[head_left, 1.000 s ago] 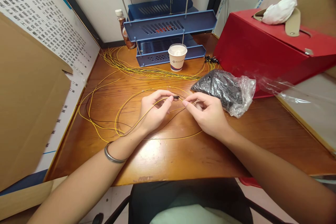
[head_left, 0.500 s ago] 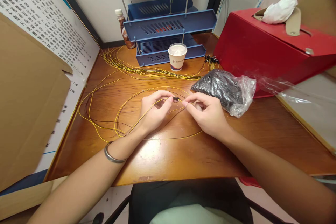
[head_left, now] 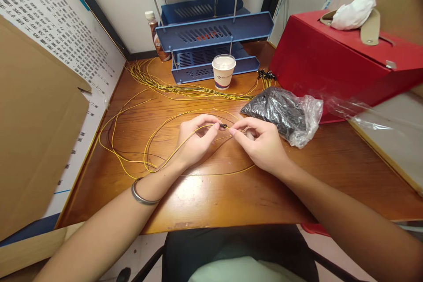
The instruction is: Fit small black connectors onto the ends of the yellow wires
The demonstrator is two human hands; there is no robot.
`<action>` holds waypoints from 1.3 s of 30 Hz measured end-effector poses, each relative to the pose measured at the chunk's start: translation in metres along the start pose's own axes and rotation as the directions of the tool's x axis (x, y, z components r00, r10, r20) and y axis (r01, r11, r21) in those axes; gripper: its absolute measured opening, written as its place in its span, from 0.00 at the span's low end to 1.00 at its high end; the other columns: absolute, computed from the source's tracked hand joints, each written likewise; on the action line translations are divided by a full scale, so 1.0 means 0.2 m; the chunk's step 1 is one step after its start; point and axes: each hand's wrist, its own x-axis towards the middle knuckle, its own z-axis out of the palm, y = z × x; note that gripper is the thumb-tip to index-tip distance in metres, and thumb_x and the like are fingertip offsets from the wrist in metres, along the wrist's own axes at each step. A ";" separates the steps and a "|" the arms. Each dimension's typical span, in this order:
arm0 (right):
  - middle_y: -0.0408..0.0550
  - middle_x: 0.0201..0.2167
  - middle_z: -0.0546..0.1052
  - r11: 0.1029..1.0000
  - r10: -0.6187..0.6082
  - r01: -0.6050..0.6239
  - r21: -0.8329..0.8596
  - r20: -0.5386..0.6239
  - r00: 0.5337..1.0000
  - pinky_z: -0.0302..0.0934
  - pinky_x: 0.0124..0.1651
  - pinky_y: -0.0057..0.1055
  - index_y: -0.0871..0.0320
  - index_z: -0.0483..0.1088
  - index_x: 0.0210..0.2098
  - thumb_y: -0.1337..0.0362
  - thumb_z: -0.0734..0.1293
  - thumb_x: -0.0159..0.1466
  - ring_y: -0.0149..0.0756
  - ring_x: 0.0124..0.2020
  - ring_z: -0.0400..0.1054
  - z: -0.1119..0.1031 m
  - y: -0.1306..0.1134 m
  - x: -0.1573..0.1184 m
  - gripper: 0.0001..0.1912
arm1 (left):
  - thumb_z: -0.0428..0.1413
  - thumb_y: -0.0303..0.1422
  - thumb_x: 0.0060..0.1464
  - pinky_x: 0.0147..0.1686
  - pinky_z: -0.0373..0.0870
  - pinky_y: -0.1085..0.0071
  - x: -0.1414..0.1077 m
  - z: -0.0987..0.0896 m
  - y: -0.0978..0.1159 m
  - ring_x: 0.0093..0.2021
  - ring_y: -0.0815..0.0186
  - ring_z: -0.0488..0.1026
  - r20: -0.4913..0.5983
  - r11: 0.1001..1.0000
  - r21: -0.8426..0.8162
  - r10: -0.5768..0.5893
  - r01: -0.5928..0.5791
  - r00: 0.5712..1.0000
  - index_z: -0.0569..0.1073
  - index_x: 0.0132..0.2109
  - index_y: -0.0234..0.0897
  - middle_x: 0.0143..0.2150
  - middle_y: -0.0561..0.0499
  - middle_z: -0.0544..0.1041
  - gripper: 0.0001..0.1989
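Note:
Over the middle of the wooden table [head_left: 211, 202], my left hand [head_left: 197, 141] pinches a small black connector [head_left: 223, 126] between thumb and forefinger. A yellow wire [head_left: 175, 150] runs from it across the back of that hand and loops on the table with a dark wire. Just right of the connector, my right hand [head_left: 259, 141] closes thumb and forefinger on the yellow wire's short end. The fingertips of both hands are close but apart. Its other fingers curl under and are partly hidden.
Behind my hands lies a bundle of yellow and black wires [head_left: 198, 91] with black connectors [head_left: 266, 75]. A clear bag of black parts [head_left: 277, 112], a paper cup [head_left: 224, 72], a blue rack [head_left: 214, 31], a bottle [head_left: 158, 39] and a red box [head_left: 330, 57] stand around. Cardboard [head_left: 39, 132] borders the left.
The black connector and my left fingertips have shifted very slightly to the right, toward my right hand. Otherwise the scene looks the same.

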 end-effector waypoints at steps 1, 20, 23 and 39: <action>0.40 0.23 0.73 1.000 0.000 0.000 0.001 0.002 1.000 0.44 0.22 0.29 0.60 0.78 0.30 0.62 0.69 0.62 0.23 0.18 0.49 0.00 0.00 0.00 0.08 | 0.60 0.34 0.57 0.23 0.72 0.78 0.00 0.00 0.00 0.22 0.71 0.75 0.002 1.000 0.004 0.002 -0.002 1.000 0.78 0.36 0.32 0.31 0.47 0.84 0.08; 0.40 0.23 0.72 1.000 0.020 -0.020 -0.002 0.020 1.000 0.45 0.23 0.29 0.60 0.78 0.31 0.62 0.69 0.62 0.23 0.18 0.49 0.00 0.00 0.00 0.08 | 0.61 0.33 0.57 0.25 0.71 0.77 -0.01 0.01 0.00 0.24 0.70 0.76 0.017 0.999 0.030 0.011 -0.011 1.000 0.79 0.37 0.34 0.32 0.48 0.84 0.06; 0.40 0.23 0.72 0.999 0.040 -0.040 0.008 0.032 0.999 0.44 0.22 0.29 0.60 0.78 0.33 0.60 0.70 0.63 0.23 0.18 0.49 0.01 0.00 0.00 0.09 | 0.61 0.34 0.57 0.24 0.72 0.78 -0.01 0.01 0.00 0.23 0.72 0.75 -0.020 1.000 0.013 0.015 -0.014 1.000 0.79 0.36 0.34 0.32 0.48 0.84 0.07; 0.41 0.23 0.73 0.999 0.035 -0.035 0.013 0.010 0.999 0.47 0.24 0.29 0.59 0.78 0.33 0.60 0.69 0.64 0.25 0.19 0.51 0.01 0.00 0.00 0.09 | 0.61 0.35 0.58 0.22 0.72 0.77 0.00 0.01 0.00 0.21 0.72 0.74 -0.051 0.999 0.022 0.032 -0.031 0.998 0.79 0.37 0.35 0.33 0.48 0.84 0.07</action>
